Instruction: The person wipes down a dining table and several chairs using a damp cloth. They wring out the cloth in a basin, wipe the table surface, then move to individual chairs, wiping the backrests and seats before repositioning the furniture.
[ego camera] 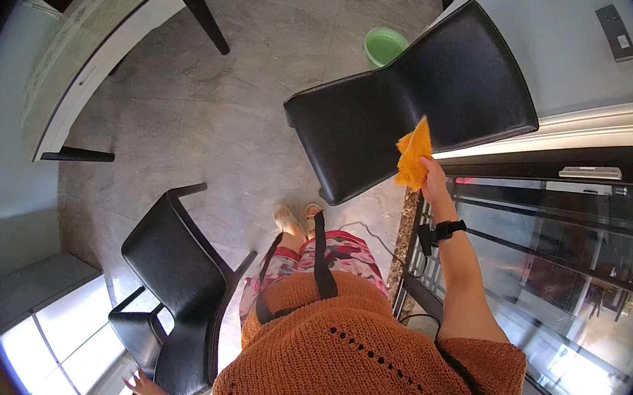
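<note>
An orange cloth (pixel 413 157) is gripped in my right hand (pixel 433 178), raised over the seat edge of a black leather-like chair (pixel 353 126). Whether the cloth touches the chair I cannot tell. Low on the left, my left hand (pixel 144 387) is beside the back of a second black chair (pixel 187 351), its fingers spread and nothing seen in them. Another black chair (pixel 135 332) stands partly behind that one.
A green plastic basin (pixel 384 45) sits on the floor beyond the near chair. At the upper left stands a white-edged table (pixel 117 55) with black legs. A glass-paned sliding door (pixel 554 251) runs along my right. A thin cable (pixel 373 235) lies near my feet.
</note>
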`<action>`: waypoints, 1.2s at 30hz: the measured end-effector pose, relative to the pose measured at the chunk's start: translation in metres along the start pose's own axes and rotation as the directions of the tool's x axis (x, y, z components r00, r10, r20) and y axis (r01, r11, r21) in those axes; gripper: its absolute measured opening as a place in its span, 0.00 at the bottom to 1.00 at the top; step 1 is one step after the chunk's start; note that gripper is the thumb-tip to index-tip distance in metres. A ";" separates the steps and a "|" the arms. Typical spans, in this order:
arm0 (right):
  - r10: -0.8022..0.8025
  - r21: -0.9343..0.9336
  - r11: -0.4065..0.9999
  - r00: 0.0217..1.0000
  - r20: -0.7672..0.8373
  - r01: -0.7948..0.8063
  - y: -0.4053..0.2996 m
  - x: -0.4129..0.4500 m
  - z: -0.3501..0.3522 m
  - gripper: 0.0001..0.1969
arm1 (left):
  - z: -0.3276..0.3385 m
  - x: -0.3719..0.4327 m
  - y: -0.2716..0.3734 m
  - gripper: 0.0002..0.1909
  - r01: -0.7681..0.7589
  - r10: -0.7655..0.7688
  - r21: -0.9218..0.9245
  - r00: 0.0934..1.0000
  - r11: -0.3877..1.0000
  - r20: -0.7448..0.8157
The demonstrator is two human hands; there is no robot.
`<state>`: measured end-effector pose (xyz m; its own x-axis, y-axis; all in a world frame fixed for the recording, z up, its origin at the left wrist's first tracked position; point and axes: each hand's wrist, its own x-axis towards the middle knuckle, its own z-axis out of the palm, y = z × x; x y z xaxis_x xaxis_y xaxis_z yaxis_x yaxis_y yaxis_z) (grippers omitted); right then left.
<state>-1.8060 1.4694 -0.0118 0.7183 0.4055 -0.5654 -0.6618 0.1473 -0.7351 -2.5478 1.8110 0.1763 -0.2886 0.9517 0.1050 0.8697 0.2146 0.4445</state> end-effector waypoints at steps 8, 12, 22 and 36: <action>-0.287 -0.611 0.780 0.945 -0.157 0.135 -0.104 0.012 0.001 0.18 | 0.181 -0.065 0.269 0.32 0.195 0.269 -0.508 0.662 0.839 0.699; -0.750 -0.941 -0.264 0.568 0.340 0.213 -0.197 0.042 0.009 0.25 | 0.233 -0.103 0.325 0.31 -0.026 0.494 -0.578 0.551 0.816 0.672; -0.154 -0.400 -0.914 0.860 0.486 0.063 -0.144 0.191 -0.056 0.22 | 0.300 -0.191 0.335 0.32 -0.092 0.313 -0.322 0.580 0.942 0.752; 0.133 -0.663 -0.334 0.730 0.671 0.670 0.147 0.228 0.000 0.18 | 0.338 -0.271 0.276 0.32 0.016 -0.020 0.015 0.388 1.000 0.921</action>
<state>-1.7393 1.5838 -0.2486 0.2920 0.9205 -0.2598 0.8448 -0.3755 -0.3811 -2.0941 1.6867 -0.0303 0.2399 0.5674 -0.7877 0.8707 0.2331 0.4331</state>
